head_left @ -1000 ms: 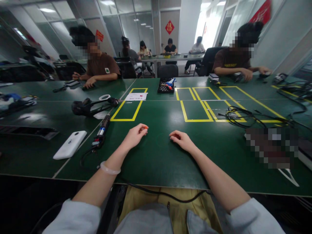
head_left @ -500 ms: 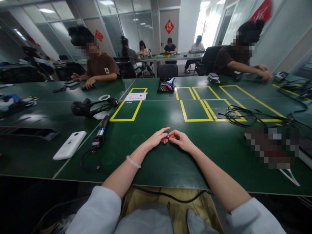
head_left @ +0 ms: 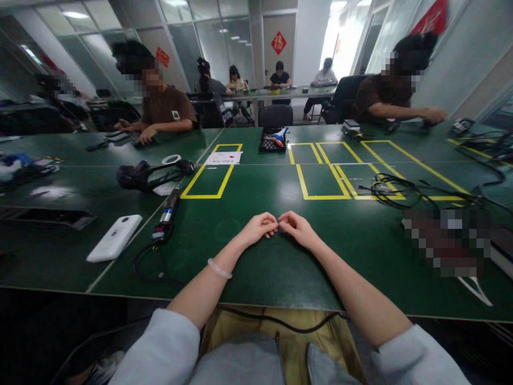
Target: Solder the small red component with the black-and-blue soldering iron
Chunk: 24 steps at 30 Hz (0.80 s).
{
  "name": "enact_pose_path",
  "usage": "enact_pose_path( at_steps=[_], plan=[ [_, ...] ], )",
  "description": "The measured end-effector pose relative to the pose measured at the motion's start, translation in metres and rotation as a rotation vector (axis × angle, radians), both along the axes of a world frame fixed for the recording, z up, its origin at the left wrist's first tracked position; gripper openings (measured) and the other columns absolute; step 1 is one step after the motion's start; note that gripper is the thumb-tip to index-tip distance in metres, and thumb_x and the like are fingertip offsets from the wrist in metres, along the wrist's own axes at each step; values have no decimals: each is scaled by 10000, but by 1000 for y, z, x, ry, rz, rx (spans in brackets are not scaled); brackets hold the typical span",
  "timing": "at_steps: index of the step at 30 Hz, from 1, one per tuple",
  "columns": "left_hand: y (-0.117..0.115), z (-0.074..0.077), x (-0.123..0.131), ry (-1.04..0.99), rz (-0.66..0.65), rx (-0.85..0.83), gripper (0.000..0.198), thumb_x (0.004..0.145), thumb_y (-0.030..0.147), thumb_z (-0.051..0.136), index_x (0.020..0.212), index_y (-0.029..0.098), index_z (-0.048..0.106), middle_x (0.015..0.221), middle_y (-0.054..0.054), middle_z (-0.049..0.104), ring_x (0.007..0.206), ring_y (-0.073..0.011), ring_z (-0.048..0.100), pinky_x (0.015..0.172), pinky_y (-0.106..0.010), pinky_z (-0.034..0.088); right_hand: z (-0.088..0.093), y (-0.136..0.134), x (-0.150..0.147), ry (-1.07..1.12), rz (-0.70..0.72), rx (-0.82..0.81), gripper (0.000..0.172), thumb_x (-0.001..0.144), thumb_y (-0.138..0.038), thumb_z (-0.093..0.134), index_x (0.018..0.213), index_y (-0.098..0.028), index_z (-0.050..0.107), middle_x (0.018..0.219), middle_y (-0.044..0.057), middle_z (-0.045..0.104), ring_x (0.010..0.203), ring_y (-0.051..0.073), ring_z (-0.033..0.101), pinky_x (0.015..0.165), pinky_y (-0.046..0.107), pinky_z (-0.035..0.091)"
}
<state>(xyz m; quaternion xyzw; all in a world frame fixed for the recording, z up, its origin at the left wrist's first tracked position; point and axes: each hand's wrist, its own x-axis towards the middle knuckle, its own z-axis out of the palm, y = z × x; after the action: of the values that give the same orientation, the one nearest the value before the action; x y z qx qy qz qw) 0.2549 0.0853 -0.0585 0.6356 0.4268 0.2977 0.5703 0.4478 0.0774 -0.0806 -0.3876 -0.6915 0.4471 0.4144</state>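
Above the green table (head_left: 256, 278), my left hand (head_left: 259, 228) and my right hand (head_left: 297, 229) meet at their fingertips. Both are closed in a pinch, fingers curled inward. Whatever lies between the fingertips is hidden or too small to name. A pale bracelet (head_left: 219, 268) circles my left wrist. Nearest on the left is a black and silver cylindrical device (head_left: 166, 215) with a cable, lying apart from my hand.
A white phone-shaped item (head_left: 114, 238) and a black headset-like frame (head_left: 152, 175) lie left. Yellow tape outlines (head_left: 326, 197), a paper sheet (head_left: 223, 158) and a black tray (head_left: 272, 143) are farther back. Tangled cables (head_left: 395, 187) lie right. Two people work across the table.
The fingers of my left hand, stretched out before, have curled in. A small red-orange thing that showed between my fingertips is now out of sight.
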Motion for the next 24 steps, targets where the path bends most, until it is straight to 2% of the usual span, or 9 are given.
enact_pose_path(
  at_steps=[8,20,24],
  plan=[
    [1,-6,0,-39,-9,51,362,716,371,719,941,151,539,802,3,572,661,-78,562,579,-209,479,3,0,3,-115,-33,71,163,812,-318,621,872,-168,601,678,-24,540,589,107,473,569,235,383],
    [1,-5,0,-44,-17,50,342,706,322,726,929,144,537,901,-25,597,700,-79,582,595,-206,492,3,1,2,-102,-53,73,188,770,-283,649,907,-161,607,753,3,607,639,117,537,616,250,431],
    [2,-4,1,-19,0,30,330,736,356,695,933,144,537,819,-14,592,712,-99,593,592,-211,491,2,2,2,-111,-54,96,176,773,-272,643,906,-164,606,757,4,608,649,120,546,628,253,438]
  ],
)
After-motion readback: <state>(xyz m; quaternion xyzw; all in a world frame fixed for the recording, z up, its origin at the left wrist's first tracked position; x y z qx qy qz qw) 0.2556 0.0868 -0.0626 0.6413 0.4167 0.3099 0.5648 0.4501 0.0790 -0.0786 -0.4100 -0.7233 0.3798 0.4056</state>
